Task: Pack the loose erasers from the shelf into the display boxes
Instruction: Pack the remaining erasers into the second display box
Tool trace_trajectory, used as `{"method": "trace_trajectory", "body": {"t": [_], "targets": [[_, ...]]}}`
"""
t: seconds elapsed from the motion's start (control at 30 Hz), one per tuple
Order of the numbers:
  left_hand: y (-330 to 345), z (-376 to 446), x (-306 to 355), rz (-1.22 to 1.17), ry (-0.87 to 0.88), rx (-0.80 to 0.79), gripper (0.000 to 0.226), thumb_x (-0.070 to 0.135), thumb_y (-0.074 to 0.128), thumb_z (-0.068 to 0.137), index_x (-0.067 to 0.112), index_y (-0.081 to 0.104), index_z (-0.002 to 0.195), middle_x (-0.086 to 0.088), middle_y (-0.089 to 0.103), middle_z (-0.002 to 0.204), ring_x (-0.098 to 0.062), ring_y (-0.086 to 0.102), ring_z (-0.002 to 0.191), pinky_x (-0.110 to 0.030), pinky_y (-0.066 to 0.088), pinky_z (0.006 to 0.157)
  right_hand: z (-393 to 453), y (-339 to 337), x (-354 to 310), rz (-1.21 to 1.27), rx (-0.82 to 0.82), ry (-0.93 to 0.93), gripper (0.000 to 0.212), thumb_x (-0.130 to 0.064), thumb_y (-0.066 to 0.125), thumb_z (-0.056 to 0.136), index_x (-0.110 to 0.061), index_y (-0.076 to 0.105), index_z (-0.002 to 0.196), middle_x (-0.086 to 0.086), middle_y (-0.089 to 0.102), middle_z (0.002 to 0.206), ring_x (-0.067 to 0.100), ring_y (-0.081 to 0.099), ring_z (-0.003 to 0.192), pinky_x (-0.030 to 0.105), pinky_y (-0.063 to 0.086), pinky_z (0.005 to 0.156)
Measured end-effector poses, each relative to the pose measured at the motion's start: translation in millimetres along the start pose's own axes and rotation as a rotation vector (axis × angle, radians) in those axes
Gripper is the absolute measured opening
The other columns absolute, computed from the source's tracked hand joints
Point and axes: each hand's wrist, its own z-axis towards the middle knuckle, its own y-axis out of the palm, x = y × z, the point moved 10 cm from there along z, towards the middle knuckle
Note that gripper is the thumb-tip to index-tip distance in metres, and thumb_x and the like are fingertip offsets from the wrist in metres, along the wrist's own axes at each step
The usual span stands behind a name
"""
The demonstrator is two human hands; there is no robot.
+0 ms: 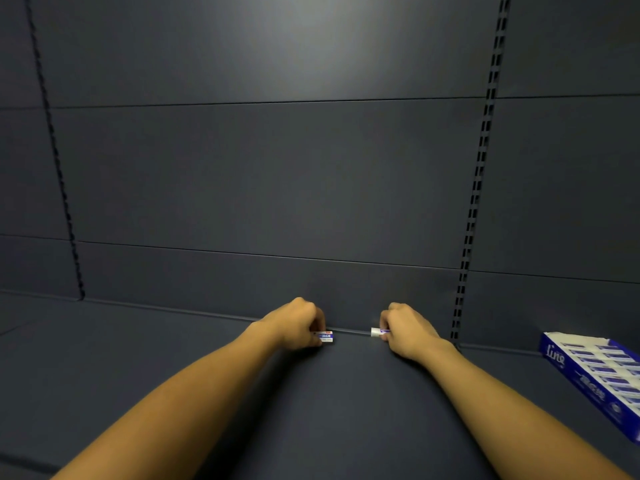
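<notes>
Both bare forearms reach deep across the dark shelf [173,368] toward its back panel [259,185]. On the left, the left hand [298,325] sits with its fingers curled, its grip closed round a small eraser [325,337] in a blue and white sleeve, which lies on the shelf close to where it meets the panel (the printing on the sleeve is too small to read). Just to the right, a little apart from it, a second eraser [377,331] shows its white end poking out of the right hand [407,332], whose grip pinches it between thumb and curled fingers, right at the back edge. Farther right runs a slotted upright [479,174] in the panel. At the far right edge a blue display box [554,355] lies on the shelf, well apart from both hands, with rows of sleeved erasers packed inside.
</notes>
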Motion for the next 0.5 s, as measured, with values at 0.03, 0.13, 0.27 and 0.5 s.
{"method": "trace_trajectory", "body": {"t": [0.03, 0.13, 0.27, 0.5], "targets": [[-1, 0, 0, 0.0, 0.004, 0.006, 0.022, 0.027, 0.072, 0.088, 0.019, 0.071, 0.109, 0.0, 0.069, 0.103, -0.017, 0.065, 0.09, -0.033, 0.057, 0.082, -2, -1, 0, -0.008, -0.003, 0.007, 0.009, -0.023, 0.062, 0.095, -0.016, 0.062, 0.101, 0.003, 0.057, 0.112, 0.023, 0.056, 0.1, 0.037, 0.052, 0.084], [-4, 2, 4, 0.004, 0.035, 0.032, 0.019, 0.026, 0.072, 0.086, 0.02, 0.071, 0.104, 0.004, 0.066, 0.096, -0.015, 0.064, 0.086, -0.027, 0.052, 0.073, -9, -3, 0, -0.023, -0.031, 0.03, 0.01, -0.018, 0.063, 0.093, -0.017, 0.056, 0.1, 0.003, 0.059, 0.109, 0.023, 0.058, 0.096, 0.036, 0.051, 0.081], [-7, 8, 19, -0.003, 0.088, 0.057, 0.017, 0.025, 0.07, 0.085, 0.021, 0.071, 0.102, 0.003, 0.067, 0.097, -0.016, 0.065, 0.085, -0.033, 0.057, 0.077, -22, -16, 8, -0.008, -0.008, 0.055, 0.017, -0.017, 0.068, 0.089, -0.019, 0.053, 0.096, 0.001, 0.058, 0.105, 0.021, 0.057, 0.091, 0.034, 0.049, 0.076], [-4, 26, 74, -0.014, 0.236, 0.089, 0.013, 0.024, 0.068, 0.084, 0.022, 0.07, 0.097, 0.005, 0.063, 0.098, -0.017, 0.062, 0.086, -0.035, 0.055, 0.075, -66, -48, 40, -0.042, 0.065, 0.127, 0.021, -0.016, 0.069, 0.09, -0.017, 0.064, 0.11, -0.001, 0.056, 0.112, 0.02, 0.055, 0.104, 0.033, 0.049, 0.086]]}}
